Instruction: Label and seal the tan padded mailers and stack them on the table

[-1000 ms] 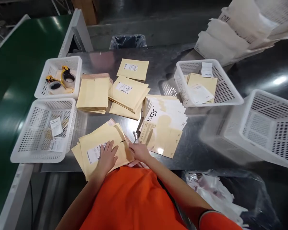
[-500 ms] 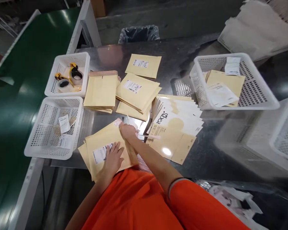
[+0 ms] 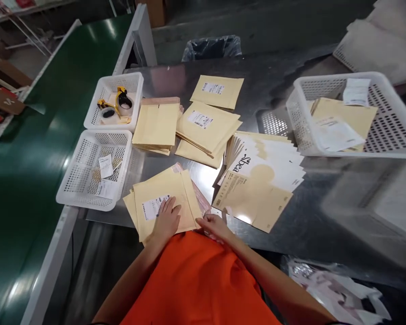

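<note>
Envelope (image 3: 167, 189), left hand (image 3: 168, 219) flat on it, fingers spread, right hand (image 3: 214, 226) curled at flap (image 3: 191, 198), grip unclear

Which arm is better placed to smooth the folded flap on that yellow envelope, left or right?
Probably the right: its grip is at the lower end of the flap, while the left grip rests on the envelope, by its white label.

My flat, pale-yellow paper envelope (image 3: 173, 181) bears a white rectangular label (image 3: 150, 209) printed in black; my cloth shirt (image 3: 203, 284), plain orange. Also shown: 2 yellow-and-black tape dispensers (image 3: 123, 94); white rectangular plastic baskets (image 3: 83, 174), patterned with holes; a long, glossy green conveyor belt (image 3: 27, 189); white-and-tan fanned flat sheets (image 3: 260, 174), black-scripted.
</note>
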Demonstrator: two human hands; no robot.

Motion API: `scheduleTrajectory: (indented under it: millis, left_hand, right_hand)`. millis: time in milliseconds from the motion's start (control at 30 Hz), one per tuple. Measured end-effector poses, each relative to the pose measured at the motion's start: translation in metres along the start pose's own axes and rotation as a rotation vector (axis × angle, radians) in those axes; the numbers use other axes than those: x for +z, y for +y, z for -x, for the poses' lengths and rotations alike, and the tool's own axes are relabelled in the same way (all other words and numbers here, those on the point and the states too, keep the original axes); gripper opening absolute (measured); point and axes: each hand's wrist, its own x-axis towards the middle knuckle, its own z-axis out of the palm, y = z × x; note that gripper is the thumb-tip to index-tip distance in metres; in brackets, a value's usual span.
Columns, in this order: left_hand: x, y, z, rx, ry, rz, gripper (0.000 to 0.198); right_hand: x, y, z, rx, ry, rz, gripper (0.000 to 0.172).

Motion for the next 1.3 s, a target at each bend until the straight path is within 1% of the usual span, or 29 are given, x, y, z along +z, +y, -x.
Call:
scheduleTrajectory:
  millis: [67,133,200,267,333,400,467,533,567,600,633,667,700,733,800,833,867,900,933,1000,1033,1067,1100,1167,1233,1267,1300]
  left_hand:
    - [0.001,0.001,0.004,0.002,0.034,-0.004,0.037]
    - [-0.001,0.005,0.005,-0.01,0.071,0.003,0.039]
    - [-0.008,0.009,0.002,-0.014,0.108,0.028,0.039]
    - [-0.021,0.012,0.0,-0.005,0.159,0.064,0.037]
    - [-0.039,0.012,0.002,-0.03,0.264,0.105,0.035]
    - [-0.056,0.008,0.009,-0.115,0.42,0.148,0.032]
    - [-0.069,0.001,0.017,-0.214,0.578,0.189,0.031]
    - [-0.072,-0.008,0.024,-0.284,0.662,0.222,0.03]
    - [-0.07,-0.013,0.026,-0.309,0.669,0.235,0.03]
    - [-0.065,-0.018,0.028,-0.327,0.646,0.245,0.031]
    - [-0.058,-0.023,0.028,-0.329,0.596,0.248,0.031]
    - [-0.049,-0.027,0.028,-0.316,0.524,0.246,0.032]
    - [-0.039,-0.03,0.027,-0.286,0.443,0.238,0.032]
    - [-0.029,-0.031,0.026,-0.235,0.357,0.223,0.032]
    - [-0.012,-0.032,0.023,-0.114,0.206,0.17,0.031]
    - [-0.006,-0.03,0.021,-0.059,0.145,0.138,0.031]
    - [-0.002,-0.027,0.017,-0.01,0.089,0.104,0.032]
    - [0.0,-0.023,0.013,0.034,0.038,0.068,0.033]
    - [0.001,-0.019,0.008,0.071,-0.013,0.029,0.035]
    - [-0.003,-0.01,-0.005,0.141,-0.108,-0.063,0.046]
    - [-0.005,-0.006,-0.013,0.171,-0.154,-0.116,0.055]
    - [-0.008,-0.002,-0.021,0.194,-0.2,-0.166,0.064]
    - [-0.011,0.001,-0.029,0.21,-0.247,-0.208,0.073]
    - [-0.017,0.006,-0.045,0.222,-0.331,-0.262,0.086]
    - [-0.022,0.01,-0.059,0.219,-0.406,-0.279,0.096]
    - [-0.024,0.013,-0.065,0.219,-0.429,-0.276,0.096]
    - [-0.025,0.015,-0.07,0.217,-0.445,-0.264,0.091]
  right_hand:
    - [0.007,-0.002,0.003,0.002,-0.054,-0.06,0.05]
    - [0.011,-0.006,0.01,0.031,-0.116,-0.21,0.047]
    - [0.013,-0.017,0.019,0.085,-0.194,-0.418,0.04]
    - [0.009,-0.036,0.027,0.087,-0.206,-0.578,0.036]
    - [-0.001,-0.061,0.036,0.014,-0.142,-0.654,0.034]
    - [-0.018,-0.09,0.044,-0.096,-0.043,-0.674,0.033]
    - [-0.04,-0.117,0.052,-0.205,0.064,-0.68,0.034]
    - [-0.063,-0.137,0.054,-0.315,0.176,-0.69,0.036]
    - [-0.073,-0.143,0.052,-0.358,0.223,-0.684,0.038]
    - [-0.084,-0.145,0.049,-0.379,0.254,-0.658,0.041]
    - [-0.094,-0.143,0.045,-0.375,0.285,-0.609,0.043]
    - [-0.104,-0.137,0.041,-0.347,0.334,-0.531,0.044]
    - [-0.114,-0.126,0.037,-0.295,0.412,-0.409,0.045]
    - [-0.124,-0.112,0.035,-0.226,0.515,-0.261,0.044]
    - [-0.144,-0.074,0.035,-0.083,0.739,0.012,0.037]
    - [-0.153,-0.054,0.037,-0.008,0.837,0.112,0.034]
    - [-0.16,-0.033,0.039,0.072,0.906,0.198,0.033]
    - [-0.166,-0.013,0.042,0.158,0.944,0.266,0.034]
    - [-0.169,0.005,0.043,0.235,0.949,0.326,0.036]
    - [-0.171,0.032,0.043,0.343,0.881,0.438,0.036]
    - [-0.17,0.041,0.043,0.363,0.829,0.463,0.035]
    - [-0.169,0.048,0.042,0.368,0.788,0.469,0.036]
    - [-0.169,0.052,0.042,0.356,0.782,0.46,0.037]
    - [-0.169,0.053,0.048,0.247,0.834,0.353,0.037]
    - [-0.171,0.047,0.061,0.046,0.835,0.085,0.039]
    - [-0.172,0.042,0.068,-0.053,0.805,-0.085,0.041]
    - [-0.172,0.036,0.075,-0.13,0.763,-0.246,0.043]
